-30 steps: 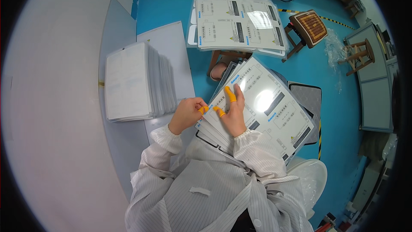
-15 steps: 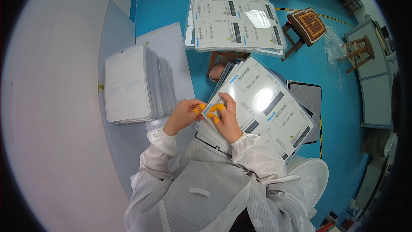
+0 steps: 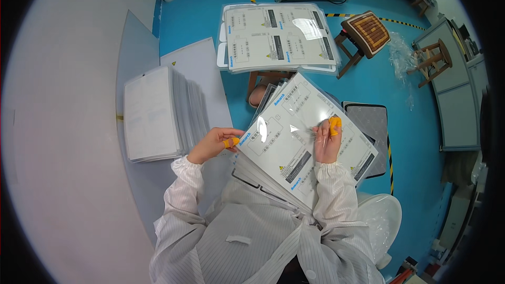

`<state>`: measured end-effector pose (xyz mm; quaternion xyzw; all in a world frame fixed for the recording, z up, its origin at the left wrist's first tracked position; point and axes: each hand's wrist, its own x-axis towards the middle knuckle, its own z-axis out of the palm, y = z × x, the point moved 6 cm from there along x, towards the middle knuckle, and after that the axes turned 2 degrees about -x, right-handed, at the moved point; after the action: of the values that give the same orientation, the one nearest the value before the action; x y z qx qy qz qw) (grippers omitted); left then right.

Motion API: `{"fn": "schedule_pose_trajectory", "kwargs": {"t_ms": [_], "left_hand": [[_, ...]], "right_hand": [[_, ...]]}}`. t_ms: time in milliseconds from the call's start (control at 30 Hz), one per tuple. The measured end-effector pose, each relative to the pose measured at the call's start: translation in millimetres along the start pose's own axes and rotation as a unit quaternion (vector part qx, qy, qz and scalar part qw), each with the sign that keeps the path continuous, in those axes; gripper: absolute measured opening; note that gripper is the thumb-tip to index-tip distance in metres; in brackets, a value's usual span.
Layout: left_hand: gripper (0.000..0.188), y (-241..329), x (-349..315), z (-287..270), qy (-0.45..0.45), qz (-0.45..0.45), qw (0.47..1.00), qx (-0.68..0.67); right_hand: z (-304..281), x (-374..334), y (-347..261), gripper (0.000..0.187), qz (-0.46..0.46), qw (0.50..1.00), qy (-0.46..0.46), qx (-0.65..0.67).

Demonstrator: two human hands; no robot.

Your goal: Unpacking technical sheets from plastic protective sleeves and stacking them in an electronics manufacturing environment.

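Observation:
A white printed panel with blue marks and dark label blocks lies aslant on top of a stack of similar sheets on my lap. My left hand, with a yellow finger cot, pinches the left corner of this panel. My right hand is closed above the panel's middle, yellow cots on its fingers. From it a creased clear film stretches leftward over the print, catching the light. How far the film is lifted is hard to see.
To the left, a tall stack of white-faced sheets stands on a grey board. Ahead, more printed panels lie on a stool. Beyond are a stool with a woven seat, crumpled clear plastic and a small wooden stool.
My right hand has moved right from the panel's left corner to its middle, drawing clear film with it. The left hand has stayed near the corner, shifting slightly left and down.

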<state>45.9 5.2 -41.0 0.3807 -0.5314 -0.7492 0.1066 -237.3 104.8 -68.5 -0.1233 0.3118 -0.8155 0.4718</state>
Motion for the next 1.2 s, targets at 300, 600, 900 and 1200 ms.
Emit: {"fn": "schedule_pose_trajectory", "kwargs": {"t_ms": [300,600,900,1200], "left_hand": [[0.034,37.8,49.7,31.7,-0.01,0.075,0.986,0.15],[0.031,58.1,89.8,-60.0,0.17,0.129,0.976,0.042],[0.03,98.8,171.4,-119.8,0.298,0.243,0.916,-0.114],[0.033,69.0,216.3,-159.6,0.384,0.182,0.903,-0.058]], "right_hand": [[20.4,-12.4,0.2,0.016,-0.002,0.996,-0.033,-0.084],[-176.5,-73.3,-285.3,0.025,-0.349,0.903,0.228,-0.104],[-275.4,-217.7,-432.0,0.025,-0.48,0.837,0.262,-0.011],[-68.0,-198.6,-397.5,0.019,-0.465,0.869,0.084,-0.148]]}}
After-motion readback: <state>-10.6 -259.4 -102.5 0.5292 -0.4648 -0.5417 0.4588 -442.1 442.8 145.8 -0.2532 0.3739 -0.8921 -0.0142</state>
